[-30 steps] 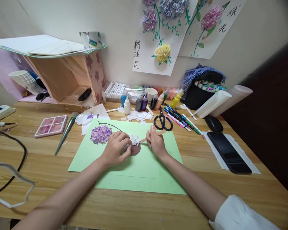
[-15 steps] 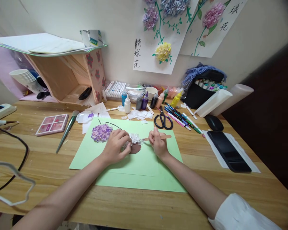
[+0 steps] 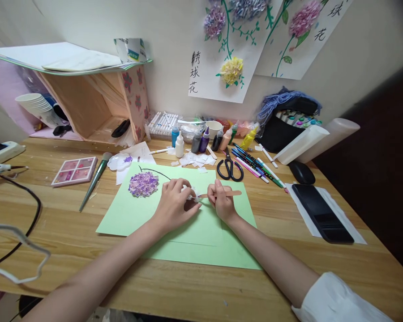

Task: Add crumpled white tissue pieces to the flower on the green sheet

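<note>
- I see the left hand with its fingers bent over the white paper pieces; the thumb is somewhat apart from the fingers, but I cannot tell whether they pinch something.
- The right hand is closed around a flat wooden stick, which lies across the fingers and points to the left hand.
- The white paper pieces are between the two hands, partly hidden by the left one. The tip of the stick is at their edge; whether it touches them, I cannot say.
- Both hands are above the green paper.
- To the left of the left hand, I see on this paper a purple flower with a dark curved line.
- Just beyond the right hand are the black scissors.
- Farther beyond the hands are white paper scraps and a white bottle.
- Well to the right of the right hand lies a black phone.
</note>
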The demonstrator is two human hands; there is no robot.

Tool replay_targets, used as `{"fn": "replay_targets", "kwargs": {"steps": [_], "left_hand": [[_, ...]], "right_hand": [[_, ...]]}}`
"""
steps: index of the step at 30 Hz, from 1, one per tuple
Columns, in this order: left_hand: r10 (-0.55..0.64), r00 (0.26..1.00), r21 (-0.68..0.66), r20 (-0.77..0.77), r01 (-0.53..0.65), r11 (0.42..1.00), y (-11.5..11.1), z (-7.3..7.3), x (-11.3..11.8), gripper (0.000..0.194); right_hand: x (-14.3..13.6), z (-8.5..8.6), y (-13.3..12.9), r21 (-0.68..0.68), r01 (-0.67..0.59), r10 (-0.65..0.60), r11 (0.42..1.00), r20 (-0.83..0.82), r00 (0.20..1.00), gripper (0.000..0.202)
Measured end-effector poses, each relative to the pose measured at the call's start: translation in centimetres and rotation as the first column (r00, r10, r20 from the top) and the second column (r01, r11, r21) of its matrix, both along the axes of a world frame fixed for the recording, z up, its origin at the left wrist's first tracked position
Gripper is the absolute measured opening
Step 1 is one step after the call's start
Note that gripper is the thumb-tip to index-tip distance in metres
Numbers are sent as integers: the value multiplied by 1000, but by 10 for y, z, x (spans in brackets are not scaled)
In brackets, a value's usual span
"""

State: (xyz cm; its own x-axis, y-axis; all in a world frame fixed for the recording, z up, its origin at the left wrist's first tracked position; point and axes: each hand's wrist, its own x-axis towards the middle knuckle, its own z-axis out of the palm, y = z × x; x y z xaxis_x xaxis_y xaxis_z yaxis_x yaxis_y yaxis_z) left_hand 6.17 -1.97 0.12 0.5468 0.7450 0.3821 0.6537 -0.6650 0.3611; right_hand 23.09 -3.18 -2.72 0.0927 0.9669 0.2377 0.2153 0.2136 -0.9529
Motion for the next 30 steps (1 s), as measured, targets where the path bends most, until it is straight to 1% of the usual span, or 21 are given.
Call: {"fn": "replay_targets", "kwargs": {"steps": [5,10,14,18,22,24,26,30], "left_hand": [[46,999,4,5,-46,999,-3,-1,6,9],[87,996,-4,37,-87,996,-4,1,6,12],[88,993,-64,79,-83,995,-4,2,5,10],[119,986,-128,117,-104,986,-1,2,0,11],[136,986,-168,94,-119,979,3,2,-3,13],[125,989,-161,73,-112,981,3,1,-2,13],[119,991,-124,62,-110,986,3,0,0,13],[105,994,-38,33,-103,994,4,-1,2,9]], "right_hand": [[0,-1,1,-47,-17,13,999,-87,996,63],[-2,2,0,-42,-44,36,998,-188,982,63],[-2,4,-1,-19,-54,49,998,-211,976,63],[-2,4,-2,-27,-28,21,999,-224,974,64],[0,3,-2,1,0,0,1000,-246,969,64],[0,2,-1,-13,-3,0,1000,-247,969,64],[0,2,-1,-47,-16,5,999,-231,973,64],[-2,1,0,-73,-58,48,996,-138,989,63]]}}
